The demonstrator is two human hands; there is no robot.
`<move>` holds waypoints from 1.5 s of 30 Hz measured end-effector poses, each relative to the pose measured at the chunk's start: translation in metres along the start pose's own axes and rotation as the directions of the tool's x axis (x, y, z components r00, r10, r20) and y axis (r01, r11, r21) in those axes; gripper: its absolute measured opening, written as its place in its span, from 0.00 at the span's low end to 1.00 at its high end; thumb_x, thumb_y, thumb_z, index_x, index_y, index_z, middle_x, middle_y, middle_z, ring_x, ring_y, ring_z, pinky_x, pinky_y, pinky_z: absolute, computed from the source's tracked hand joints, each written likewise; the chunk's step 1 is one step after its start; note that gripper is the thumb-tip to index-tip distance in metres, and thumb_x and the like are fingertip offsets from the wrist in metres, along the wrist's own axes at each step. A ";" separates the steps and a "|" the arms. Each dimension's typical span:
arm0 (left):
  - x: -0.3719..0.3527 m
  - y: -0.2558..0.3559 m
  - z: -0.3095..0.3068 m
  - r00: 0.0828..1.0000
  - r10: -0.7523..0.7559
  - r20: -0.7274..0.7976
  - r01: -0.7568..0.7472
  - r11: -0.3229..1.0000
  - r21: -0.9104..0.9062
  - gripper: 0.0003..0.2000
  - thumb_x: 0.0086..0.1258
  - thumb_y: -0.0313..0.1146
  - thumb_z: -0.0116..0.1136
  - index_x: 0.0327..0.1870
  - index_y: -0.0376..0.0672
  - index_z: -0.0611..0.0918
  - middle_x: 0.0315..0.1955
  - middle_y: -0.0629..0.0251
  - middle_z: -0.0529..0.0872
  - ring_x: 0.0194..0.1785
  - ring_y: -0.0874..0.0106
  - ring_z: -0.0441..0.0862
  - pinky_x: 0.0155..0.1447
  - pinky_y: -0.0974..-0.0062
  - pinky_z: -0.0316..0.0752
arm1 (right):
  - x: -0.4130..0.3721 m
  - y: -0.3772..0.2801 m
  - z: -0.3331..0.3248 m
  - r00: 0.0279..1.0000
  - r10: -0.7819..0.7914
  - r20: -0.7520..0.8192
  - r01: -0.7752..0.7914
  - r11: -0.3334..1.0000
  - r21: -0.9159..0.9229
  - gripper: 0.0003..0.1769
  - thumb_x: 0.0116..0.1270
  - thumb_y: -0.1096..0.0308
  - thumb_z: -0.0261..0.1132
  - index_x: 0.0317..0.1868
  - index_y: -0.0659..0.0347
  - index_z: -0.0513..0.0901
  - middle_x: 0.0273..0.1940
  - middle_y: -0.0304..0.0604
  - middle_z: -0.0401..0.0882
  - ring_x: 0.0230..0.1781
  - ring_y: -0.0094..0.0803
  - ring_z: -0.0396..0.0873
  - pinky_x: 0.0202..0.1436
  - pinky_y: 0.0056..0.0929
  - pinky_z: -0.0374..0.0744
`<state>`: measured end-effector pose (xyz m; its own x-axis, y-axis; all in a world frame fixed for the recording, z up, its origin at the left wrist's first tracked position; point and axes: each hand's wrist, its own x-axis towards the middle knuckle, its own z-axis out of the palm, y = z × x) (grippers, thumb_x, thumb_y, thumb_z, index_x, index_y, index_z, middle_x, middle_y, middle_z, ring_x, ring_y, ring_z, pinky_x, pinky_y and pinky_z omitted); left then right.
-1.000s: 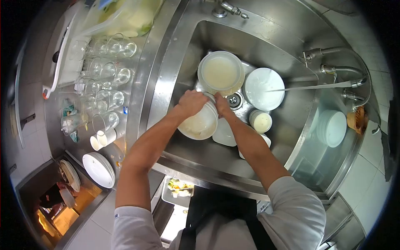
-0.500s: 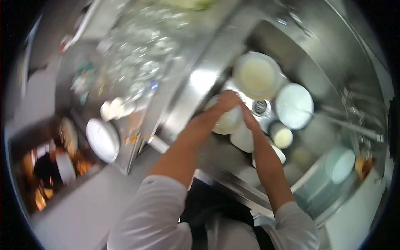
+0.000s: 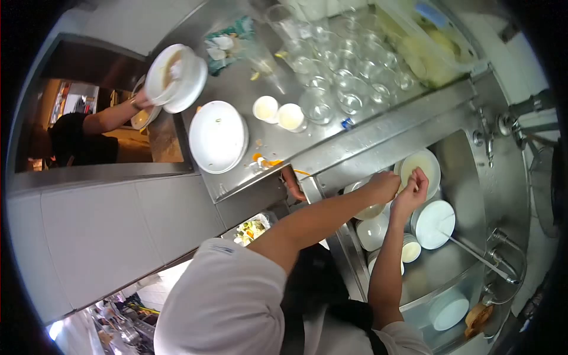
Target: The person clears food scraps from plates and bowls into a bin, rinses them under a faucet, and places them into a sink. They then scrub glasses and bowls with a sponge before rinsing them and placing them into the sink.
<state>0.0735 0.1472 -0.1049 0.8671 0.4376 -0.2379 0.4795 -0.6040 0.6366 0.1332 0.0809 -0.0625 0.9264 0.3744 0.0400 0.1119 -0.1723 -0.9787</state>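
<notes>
My left hand (image 3: 384, 187) is over the sink, fingers curled in; whatever they may hold is hidden. A stacked bowl (image 3: 370, 211) lies partly under it. Close beside it, my right hand (image 3: 413, 192) is raised with fingers loosely bent and apart, nothing visible in them. Behind the hands sits a large white bowl of cloudy liquid (image 3: 423, 167). To the right, a white bowl (image 3: 435, 225) lies under a spray wand (image 3: 479, 257). Nearer me are a square white dish (image 3: 373, 232) and a stack of small cups (image 3: 410, 249).
Through a hatch, another person's hand (image 3: 142, 99) holds white bowls (image 3: 186, 89). The steel counter (image 3: 272, 151) carries a white bowl (image 3: 218, 137), two cups (image 3: 290, 117), and several glasses (image 3: 349, 94). A food-scrap container (image 3: 251, 231) stands below.
The view has swung left, bringing the hatch and counter into fuller sight. Another person's arm with bowls now shows at the hatch. My hands remain close together over the sink.
</notes>
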 end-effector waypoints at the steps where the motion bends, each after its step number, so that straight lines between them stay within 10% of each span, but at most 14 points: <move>1: -0.027 0.004 -0.036 0.995 0.039 -0.087 -0.047 0.995 -0.086 0.08 0.59 0.34 0.61 0.35 0.43 0.87 0.38 0.50 0.88 0.42 0.50 0.85 0.48 0.53 0.79 | -0.012 -0.049 0.014 0.991 -0.115 0.062 0.112 0.993 0.043 0.13 0.67 0.73 0.60 0.51 0.64 0.80 0.45 0.44 0.81 0.45 0.32 0.78 0.50 0.30 0.75; 5: -0.182 -0.028 -0.145 0.813 -0.413 -0.410 0.281 0.895 -0.346 0.11 0.58 0.38 0.63 0.34 0.39 0.85 0.32 0.49 0.87 0.38 0.53 0.87 0.41 0.58 0.79 | -0.088 -0.162 0.106 0.697 -0.468 0.544 0.331 0.882 0.335 0.14 0.60 0.74 0.65 0.48 0.62 0.80 0.39 0.47 0.79 0.42 0.36 0.78 0.47 0.32 0.76; 7: -0.252 -0.044 -0.180 0.342 -0.718 -0.606 0.213 0.687 -0.695 0.08 0.70 0.31 0.56 0.33 0.38 0.82 0.24 0.64 0.85 0.27 0.74 0.79 0.34 0.71 0.73 | -0.125 -0.164 0.169 0.525 -0.284 0.802 0.131 0.958 0.254 0.21 0.61 0.69 0.66 0.54 0.68 0.75 0.40 0.51 0.81 0.38 0.39 0.81 0.41 0.36 0.79; 9: -0.294 -0.123 -0.185 -0.109 -0.575 -0.811 0.011 0.815 -0.579 0.08 0.69 0.31 0.57 0.41 0.36 0.77 0.26 0.65 0.79 0.31 0.75 0.74 0.34 0.75 0.70 | -0.152 -0.151 0.232 0.376 0.124 0.918 -0.122 0.989 -0.084 0.28 0.62 0.69 0.65 0.62 0.65 0.70 0.44 0.50 0.80 0.43 0.37 0.82 0.37 0.34 0.82; 11: -0.317 -0.202 -0.192 -0.349 -0.594 -0.724 0.220 0.700 -0.680 0.13 0.65 0.30 0.60 0.48 0.36 0.74 0.32 0.63 0.78 0.36 0.71 0.76 0.37 0.73 0.73 | -0.177 -0.136 0.277 0.278 0.346 0.896 -0.316 0.914 -0.255 0.33 0.60 0.69 0.65 0.65 0.68 0.65 0.52 0.56 0.78 0.48 0.44 0.82 0.35 0.38 0.86; 17: -0.334 -0.217 -0.233 0.078 -0.969 -0.234 0.042 0.238 -0.970 0.20 0.58 0.24 0.57 0.53 0.36 0.69 0.46 0.54 0.78 0.48 0.61 0.78 0.53 0.64 0.77 | -0.210 -0.149 0.290 0.443 0.400 0.802 -0.392 0.892 -0.228 0.29 0.58 0.76 0.58 0.62 0.72 0.67 0.61 0.61 0.72 0.52 0.56 0.81 0.30 0.45 0.90; 21: -0.341 -0.224 -0.203 0.058 -0.878 -0.476 -0.373 0.423 -0.826 0.24 0.52 0.20 0.53 0.55 0.42 0.69 0.47 0.56 0.78 0.47 0.62 0.79 0.53 0.59 0.76 | -0.210 -0.138 0.257 0.403 0.284 0.870 -0.379 0.917 -0.123 0.31 0.59 0.76 0.58 0.65 0.70 0.66 0.60 0.61 0.73 0.52 0.53 0.81 0.31 0.43 0.90; 25: -0.353 -0.120 -0.233 0.567 -0.802 -0.190 -0.334 -0.012 -0.943 0.33 0.53 0.29 0.52 0.65 0.30 0.69 0.58 0.48 0.77 0.62 0.50 0.77 0.64 0.49 0.76 | -0.183 -0.181 0.144 0.382 0.272 0.883 -0.521 0.853 -0.037 0.33 0.60 0.74 0.57 0.69 0.64 0.65 0.57 0.59 0.75 0.50 0.49 0.82 0.33 0.40 0.90; 27: -0.337 -0.084 -0.224 0.646 -0.737 -0.201 -0.211 0.081 -0.974 0.33 0.53 0.28 0.51 0.66 0.30 0.68 0.57 0.48 0.79 0.60 0.51 0.79 0.64 0.52 0.76 | -0.165 -0.180 0.084 0.448 0.227 0.865 -0.552 0.831 0.068 0.33 0.60 0.73 0.57 0.68 0.64 0.66 0.56 0.58 0.77 0.47 0.47 0.84 0.31 0.39 0.90; 36: -0.120 0.072 -0.039 0.878 -0.478 0.013 0.221 0.382 -0.897 0.29 0.72 0.28 0.58 0.71 0.32 0.62 0.58 0.50 0.79 0.56 0.63 0.79 0.60 0.67 0.75 | -0.095 -0.022 -0.169 0.690 0.657 0.305 -0.724 0.635 0.270 0.27 0.62 0.71 0.60 0.62 0.70 0.71 0.49 0.54 0.81 0.41 0.43 0.85 0.27 0.38 0.88; 45: 0.042 0.133 0.235 0.860 -0.408 0.306 0.354 0.047 -0.934 0.22 0.70 0.30 0.62 0.63 0.37 0.73 0.53 0.57 0.83 0.52 0.66 0.81 0.58 0.69 0.75 | 0.024 0.122 -0.337 0.566 0.824 0.012 -0.806 0.550 0.219 0.28 0.67 0.70 0.55 0.67 0.67 0.64 0.53 0.57 0.77 0.44 0.54 0.84 0.33 0.52 0.90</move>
<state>0.2055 -0.0705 -0.2028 0.5913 0.4195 -0.6887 0.2037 0.7487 0.6309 0.2902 -0.2379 -0.1128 0.6125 0.0806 -0.7864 -0.7635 -0.1972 -0.6149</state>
